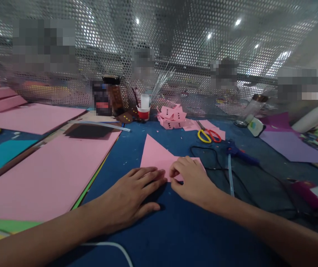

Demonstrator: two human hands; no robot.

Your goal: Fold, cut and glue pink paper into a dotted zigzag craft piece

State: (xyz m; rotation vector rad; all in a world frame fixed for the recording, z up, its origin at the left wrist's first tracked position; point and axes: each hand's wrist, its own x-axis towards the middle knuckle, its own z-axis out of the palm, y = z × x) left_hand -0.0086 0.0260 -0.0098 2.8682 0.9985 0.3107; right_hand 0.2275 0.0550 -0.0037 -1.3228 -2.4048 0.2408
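A folded piece of pink paper [159, 157] lies on the blue table in front of me, one pointed corner standing out toward the back left. My left hand [138, 189] rests flat, fingers stretched and their tips on the paper's near edge. Over the paper's right part, my right hand [190, 180] has its fingers curled in, with thumb and forefinger bent close together at the near edge. Part of the paper is hidden beneath both hands.
Large pink sheets [50, 174] are stacked at left. Farther back stand cut pink paper pieces [172, 116], a red-and-white cup [143, 113] and scissors [209, 135]. A blue glue gun [241, 154] with black cable lies right, near a magenta glue gun [311, 196]. A perforated metal screen [175, 44] rises behind.
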